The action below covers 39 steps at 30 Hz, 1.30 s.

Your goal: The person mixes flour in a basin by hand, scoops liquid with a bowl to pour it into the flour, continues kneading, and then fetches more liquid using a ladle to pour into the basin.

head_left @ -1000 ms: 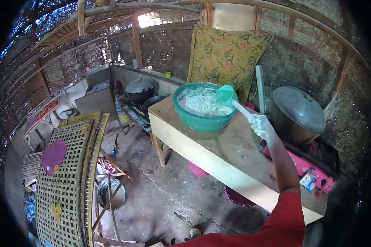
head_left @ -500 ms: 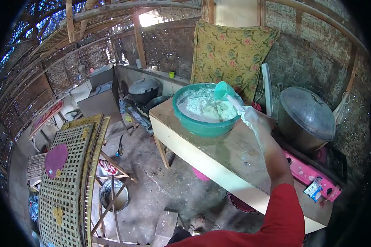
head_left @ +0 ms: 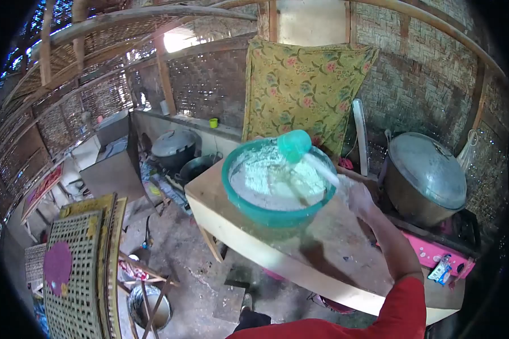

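Note:
My right hand (head_left: 358, 199), smeared with white, is closed around the whitish handle of a green plastic dipper (head_left: 294, 146). The dipper's cup hangs over the far side of a large green basin (head_left: 268, 214), its outside turned toward me. In the basin lies a white, powdery, lumpy mass (head_left: 266, 178) that looks like flour, with a smoother pale area at the near side. The basin stands on a wooden table (head_left: 345, 257). My left hand is out of view.
Right of the table's far part, a large lidded pot (head_left: 427, 172) sits on a pink stove (head_left: 427, 248). A floral cloth (head_left: 305, 90) hangs behind the basin. Woven racks (head_left: 76, 271) lean at left, near a bucket (head_left: 150, 308) on the floor. Another lidded pot (head_left: 174, 144) stands farther back.
The dipper has risen a little above the basin and turned, so its cup's outside now shows instead of its opening. My right hand keeps its grip. The camera view has shifted.

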Available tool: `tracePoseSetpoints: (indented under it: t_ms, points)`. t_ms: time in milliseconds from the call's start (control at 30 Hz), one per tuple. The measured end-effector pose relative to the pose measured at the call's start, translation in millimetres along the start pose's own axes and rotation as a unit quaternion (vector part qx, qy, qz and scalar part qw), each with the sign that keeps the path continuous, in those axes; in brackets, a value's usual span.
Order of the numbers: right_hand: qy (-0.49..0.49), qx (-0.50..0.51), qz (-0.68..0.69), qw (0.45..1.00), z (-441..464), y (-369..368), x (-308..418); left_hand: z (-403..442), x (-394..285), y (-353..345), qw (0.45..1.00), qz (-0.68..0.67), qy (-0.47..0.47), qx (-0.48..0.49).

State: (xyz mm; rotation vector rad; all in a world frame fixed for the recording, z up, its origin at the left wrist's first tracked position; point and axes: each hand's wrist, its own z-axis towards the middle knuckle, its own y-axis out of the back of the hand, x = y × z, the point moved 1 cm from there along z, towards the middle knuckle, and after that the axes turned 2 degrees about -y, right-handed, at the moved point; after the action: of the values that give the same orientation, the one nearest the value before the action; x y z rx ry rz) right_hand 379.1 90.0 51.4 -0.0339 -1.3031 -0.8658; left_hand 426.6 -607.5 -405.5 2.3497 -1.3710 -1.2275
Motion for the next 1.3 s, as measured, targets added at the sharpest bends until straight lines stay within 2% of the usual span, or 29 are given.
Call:
tracePoseSetpoints:
  t_ms: [33, 67, 100, 167, 200, 267, 300, 367, 400, 433, 467, 533, 567, 633, 667, 700, 733, 767, 900, 933, 967, 1000, 1033, 1067, 1100, 1200, 1267, 1300]
  points:
    - [0.034, -0.006, -0.243, 0.969, -8, -1, 18, 19, -4, 12, 1.0, 0.006, -0.001, 0.001]
    - [0.065, -0.007, -0.473, 0.879, -16, -3, 43, 39, -11, 26, 1.0, 0.011, -0.003, 0.002]
    - [0.058, -0.001, -0.477, 0.877, -22, -5, 63, 59, -16, 38, 1.0, 0.018, -0.005, 0.001]
    - [-0.023, -0.011, -0.413, 0.91, -27, -10, 87, 103, -32, 62, 0.999, 0.03, -0.02, -0.008]
    - [-0.026, -0.006, -0.412, 0.911, -22, -11, 86, 125, -42, 73, 0.999, 0.033, -0.028, -0.013]
    - [0.065, -0.067, -0.461, 0.883, -15, -3, 77, 166, -64, 88, 0.998, 0.041, -0.047, -0.027]
    - [0.059, -0.06, -0.461, 0.883, -10, 0, 72, 184, -78, 94, 0.996, 0.052, -0.06, -0.035]
    - [0.17, -0.105, -0.348, 0.916, -2, 7, 63, 220, -104, 103, 0.973, 0.183, -0.112, -0.089]
    - [0.088, -0.065, -0.202, 0.973, -4, 9, 73, 229, -117, 103, 0.881, 0.347, -0.306, -0.102]
    - [0.082, -0.056, -0.201, 0.974, -5, 15, 67, 241, -122, 94, 0.902, 0.236, -0.299, -0.203]
    - [0.109, -0.055, -0.226, 0.966, -6, 20, 60, 236, -139, 93, 0.877, 0.383, -0.281, -0.066]
    - [0.15, -0.055, -0.242, 0.957, 2, 28, 41, 236, -160, 68, 0.874, 0.401, -0.272, -0.043]
    - [0.106, -0.055, -0.19, 0.974, -1, 30, 27, 233, -162, 63, 0.865, 0.425, -0.268, -0.01]
    - [0.036, -0.037, -0.135, 0.99, -25, 33, 14, 216, -138, 28, 0.909, 0.266, -0.317, -0.046]
    - [-0.054, -0.042, -0.026, 0.997, -30, 33, 17, 194, -143, 9, 0.865, 0.302, -0.401, -0.016]
    - [-0.065, -0.042, -0.002, 0.997, -33, 37, 12, 184, -147, 2, 0.889, 0.304, -0.328, 0.1]
    - [-0.075, -0.043, 0.022, 0.996, -36, 40, 7, 161, -148, 1, 0.945, 0.246, -0.2, 0.086]
    - [-0.086, -0.045, 0.046, 0.994, -39, 44, 3, 137, -154, 5, 0.978, 0.183, -0.067, 0.071]
    - [-0.09, -0.018, -0.08, 0.993, -36, 62, 14, 111, -98, 41, 0.992, 0.091, 0.001, 0.088]
    - [-0.065, -0.021, -0.081, 0.994, -33, 63, 17, 106, -89, 51, 0.995, 0.052, 0.012, 0.08]
    - [-0.039, -0.022, -0.08, 0.996, -28, 62, 17, 99, -84, 59, 0.997, -0.021, 0.018, 0.068]
    - [-0.039, -0.015, -0.076, 0.996, -23, 61, 14, 98, -75, 67, 0.987, -0.152, 0.002, 0.058]
    - [-0.045, -0.026, -0.076, 0.996, -18, 60, 10, 94, -65, 71, 0.952, -0.3, -0.019, 0.063]
    - [-0.052, -0.036, -0.076, 0.995, -15, 59, 6, 107, -86, 52, 0.984, 0.095, 0.106, -0.11]
    - [-0.053, -0.027, -0.073, 0.996, -12, 56, 3, 89, -144, 59, 0.963, 0.225, 0.119, -0.092]
    - [-0.075, -0.042, -0.049, 0.995, -3, 50, 4, 104, -132, 37, 0.966, 0.246, 0.009, -0.079]
    - [-0.096, -0.029, -0.037, 0.994, -3, 48, -2, 105, -139, 14, 0.975, 0.201, -0.086, -0.046]
    - [-0.12, -0.018, -0.027, 0.992, -4, 48, -5, 117, -137, 8, 0.961, 0.251, -0.014, 0.113]
